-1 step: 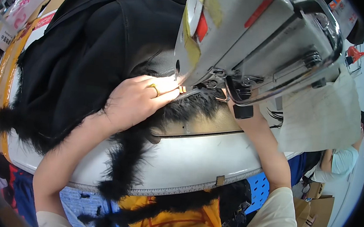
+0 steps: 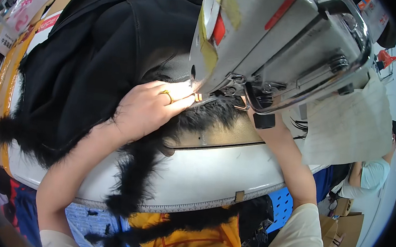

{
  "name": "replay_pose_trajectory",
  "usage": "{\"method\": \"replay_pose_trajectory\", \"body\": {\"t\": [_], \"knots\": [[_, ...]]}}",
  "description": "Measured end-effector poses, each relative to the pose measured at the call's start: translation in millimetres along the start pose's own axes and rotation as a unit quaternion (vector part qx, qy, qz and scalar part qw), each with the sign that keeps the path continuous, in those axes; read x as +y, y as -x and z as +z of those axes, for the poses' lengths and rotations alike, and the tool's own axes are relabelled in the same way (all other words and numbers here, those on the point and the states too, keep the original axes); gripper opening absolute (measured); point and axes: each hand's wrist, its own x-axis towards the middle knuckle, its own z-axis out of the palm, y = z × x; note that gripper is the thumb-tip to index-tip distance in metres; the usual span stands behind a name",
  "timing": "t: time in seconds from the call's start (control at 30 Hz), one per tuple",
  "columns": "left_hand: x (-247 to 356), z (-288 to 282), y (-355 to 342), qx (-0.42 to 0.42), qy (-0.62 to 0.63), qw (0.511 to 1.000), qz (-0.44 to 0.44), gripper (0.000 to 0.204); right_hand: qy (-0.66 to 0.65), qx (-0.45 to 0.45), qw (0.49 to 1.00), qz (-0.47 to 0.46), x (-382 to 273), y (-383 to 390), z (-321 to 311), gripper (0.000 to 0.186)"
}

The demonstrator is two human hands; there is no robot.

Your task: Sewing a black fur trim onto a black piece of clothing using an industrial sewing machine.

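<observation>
Black cloth, a large folded piece edged with fluffy black trim, lies heaped over the left part of a white table and runs in under the head of a sewing machine; the trim lies across a tan plate set into the tabletop, and a strand of it hangs over the near edge towards the wearer's orange apron.

Left hand, wearing a yellow ring, rests palm down on the cloth, its fingers close together and pointing at the lit spot beneath the machine; whether they pinch the fabric, I cannot tell; right hand reaches in from the other side, near the trim, mostly hidden behind the machine's metal parts, so its grip cannot be told.

Along the table's front edge runs a measuring strip; an off-white cloth hangs at the machine's right; farther right are a person in a pale blue top and a cardboard box; below the table's edge shows a blue basket with holes.
</observation>
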Motion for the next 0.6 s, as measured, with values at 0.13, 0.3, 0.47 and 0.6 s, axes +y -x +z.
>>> {"method": "replay_pose_trajectory", "body": {"t": [0.13, 0.3, 0.47, 0.6], "knots": [[1, -1, -1, 0.004, 0.026, 1.000, -0.002, 0.029, -0.006, -0.001, 1.000, 0.010, 2, -2, -2, 0.008], [0, 1, -3, 0.000, 0.018, 1.000, -0.012, 0.027, 0.036, -0.018, 0.999, 0.003, 3, -7, 2, 0.013], [-14, 1, 3, -0.016, -0.003, 1.000, -0.011, 0.027, -0.335, -0.147, 0.915, 0.168, 0, -23, -13, 0.011], [-21, -1, 5, -0.018, -0.001, 0.999, 0.028, 0.033, -0.327, -0.184, 0.926, 0.029, 20, -18, -29, 0.028]]}}
